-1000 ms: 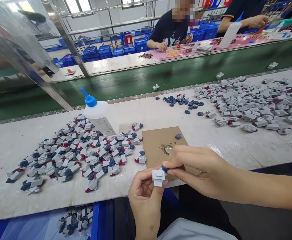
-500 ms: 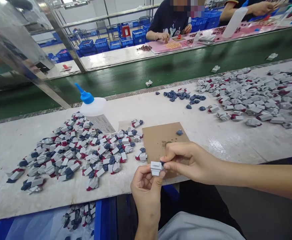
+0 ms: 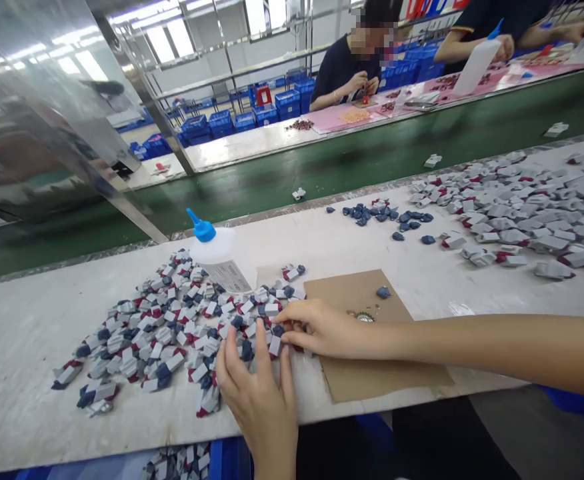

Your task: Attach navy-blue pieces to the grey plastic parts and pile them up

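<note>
My left hand [image 3: 262,393] is open over the right edge of a pile of small grey, maroon and dark blue moulded pieces [image 3: 142,333], fingers spread. Beside it, my right hand [image 3: 317,330] reaches across a brown board [image 3: 392,383], thumb and fingertips closed around a small grey-and-blue piece [image 3: 275,344] at the pile's edge. The curled fingers hide part of that piece. On the board lie one dark blue bit [image 3: 383,292] and a small round metal item [image 3: 365,318], partly covered by my right forearm.
A white bottle with a blue nozzle [image 3: 204,229] stands behind the pile. Loose dark blue bits [image 3: 367,213] and a large heap of grey pieces [image 3: 527,213] lie farther right. Beyond runs a green belt [image 3: 362,160]; people work across it. A blue bin [image 3: 217,460] is below the table edge.
Both hands have moved left from the board's front edge to the pile. My left hand has let go of the grey piece and spread its fingers. The view has shifted and tilted up.
</note>
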The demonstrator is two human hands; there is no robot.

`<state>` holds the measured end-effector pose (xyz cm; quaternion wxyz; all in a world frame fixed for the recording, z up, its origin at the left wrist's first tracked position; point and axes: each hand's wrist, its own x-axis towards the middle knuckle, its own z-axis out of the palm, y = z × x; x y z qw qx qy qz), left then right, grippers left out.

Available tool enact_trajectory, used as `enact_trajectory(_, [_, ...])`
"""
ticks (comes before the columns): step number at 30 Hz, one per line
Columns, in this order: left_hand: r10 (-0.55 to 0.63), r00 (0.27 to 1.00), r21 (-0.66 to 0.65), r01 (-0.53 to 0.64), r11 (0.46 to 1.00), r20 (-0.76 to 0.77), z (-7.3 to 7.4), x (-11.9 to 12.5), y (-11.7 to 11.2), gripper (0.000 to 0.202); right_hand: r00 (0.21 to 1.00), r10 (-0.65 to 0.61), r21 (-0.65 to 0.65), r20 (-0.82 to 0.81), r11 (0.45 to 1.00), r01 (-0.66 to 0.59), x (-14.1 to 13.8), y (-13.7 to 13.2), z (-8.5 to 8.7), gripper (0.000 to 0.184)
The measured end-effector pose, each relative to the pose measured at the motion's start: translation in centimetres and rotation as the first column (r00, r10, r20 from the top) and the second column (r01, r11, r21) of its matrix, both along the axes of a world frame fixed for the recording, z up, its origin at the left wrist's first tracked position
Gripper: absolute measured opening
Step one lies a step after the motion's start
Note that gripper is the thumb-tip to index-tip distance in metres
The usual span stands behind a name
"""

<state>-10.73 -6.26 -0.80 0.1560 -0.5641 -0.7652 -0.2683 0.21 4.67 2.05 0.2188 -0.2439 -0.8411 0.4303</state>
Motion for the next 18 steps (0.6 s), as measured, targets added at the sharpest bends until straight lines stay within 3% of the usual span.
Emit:
enact_trajectory(1, [-0.004,0.997,-0.02,0.003,1.0,-0.074,-0.3,-0.2,0.2,0.044,0.999,-0.015,0.073,0.032,0.997,0.012,-0.3,1.2,0.3,0.022])
enact_trajectory(3, [-0.039,0.991,-0.047,0.033,0.998,-0.132,-1.1,-0.5,0.5,0.039,0.981,-0.16,0.199,0.11,0.97,0.136,-0.5,4.9,1.1,0.025])
enact_trajectory(5, [-0.062,0.99,-0.03,0.058,0.998,-0.129,-1.9,-0.6,0.9,0.036,0.904,-0.388,0.309,0.183,0.895,0.322,-0.6,10.0,1.8,0.027])
enact_trajectory(7, [-0.051,0.991,0.003,0.051,0.999,-0.125,-2.5,-0.5,1.2,0.036,0.819,-0.535,0.377,0.208,0.816,0.438,-0.9,15.6,2.2,0.032])
enact_trajectory(9, [-0.03,0.989,0.048,0.037,0.998,-0.145,-2.9,-0.6,1.4,0.037,0.741,-0.624,0.413,0.248,0.76,0.501,-1.8,20.7,2.0,0.035])
enact_trajectory(11, [-0.009,0.985,0.103,0.027,0.994,-0.174,-3.4,-0.7,1.6,0.042,0.7,-0.652,0.424,0.293,0.744,0.516,-3.1,24.4,1.3,0.034])
enact_trajectory(14, [0.023,0.977,0.175,0.015,0.984,-0.213,-4.2,-1.2,1.8,0.054,0.708,-0.635,0.422,0.309,0.758,0.497,-5.0,26.7,-0.3,0.028])
enact_trajectory(18, [0.038,0.972,0.225,0.016,0.974,-0.232,-4.8,-1.3,1.8,0.063,0.808,-0.554,0.434,0.198,0.789,0.435,-4.9,25.3,-1.6,0.03])
